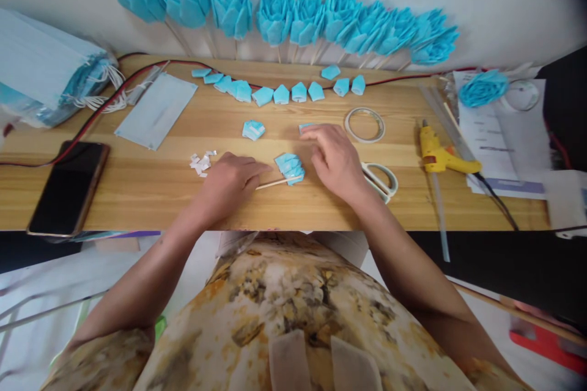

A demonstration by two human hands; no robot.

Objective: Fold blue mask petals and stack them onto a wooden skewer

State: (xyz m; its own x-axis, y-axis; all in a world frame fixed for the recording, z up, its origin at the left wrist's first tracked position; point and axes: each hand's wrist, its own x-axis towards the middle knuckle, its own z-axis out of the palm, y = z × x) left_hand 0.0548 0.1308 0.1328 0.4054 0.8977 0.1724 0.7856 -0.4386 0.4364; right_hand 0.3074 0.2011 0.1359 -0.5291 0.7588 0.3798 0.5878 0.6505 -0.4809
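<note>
My left hand [232,181] rests low over the table, its index finger stretched to the right. A thin wooden stick [277,183] runs out from beside its thumb and appears gripped there. The stick's far end lies across a small cluster of layered blue folded pieces [290,168]. My right hand [338,160] reaches forward with thumb and fingers apart. Its fingertips touch a blue folded piece [303,127], which they partly cover. Another blue folded bundle [254,129] lies between the hands, farther back. White-handled scissors [384,182] sit partly beneath my right wrist.
Blue flowers on sticks [275,15] lean along the wall. A row of blue folded pieces [281,95] lies before them. Around stand a tape roll [364,124], yellow glue gun [438,153], phone [68,188], flat mask [156,107], white scraps [200,163] and a cable [110,90].
</note>
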